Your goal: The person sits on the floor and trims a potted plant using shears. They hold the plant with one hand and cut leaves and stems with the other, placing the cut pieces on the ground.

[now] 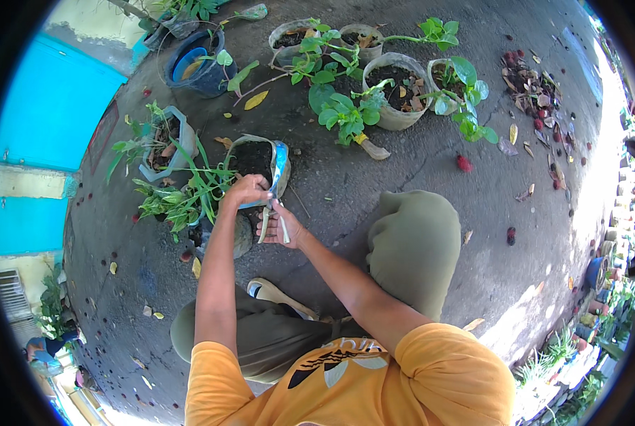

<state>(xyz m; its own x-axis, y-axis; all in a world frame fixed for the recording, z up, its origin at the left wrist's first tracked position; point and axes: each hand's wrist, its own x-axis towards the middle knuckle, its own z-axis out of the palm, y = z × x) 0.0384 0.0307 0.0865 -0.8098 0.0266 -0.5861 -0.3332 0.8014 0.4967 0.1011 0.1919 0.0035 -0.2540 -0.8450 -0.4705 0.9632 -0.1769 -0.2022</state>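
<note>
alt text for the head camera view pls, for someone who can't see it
A person squatting on dark pavement grips the rim of a soil-filled plastic bag pot with the left hand, while the right hand holds a pale strip beside it. Leafy potted plants stand around, with fallen leaves scattered nearby.

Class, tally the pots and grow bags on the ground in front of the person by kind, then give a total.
Clear plastic pots: 4
Dark blue round pot: 1
Pale blue pot: 1
Soil bag, gripped by the left hand, with the right hand holding a pale strip: 1
Total: 7
</note>
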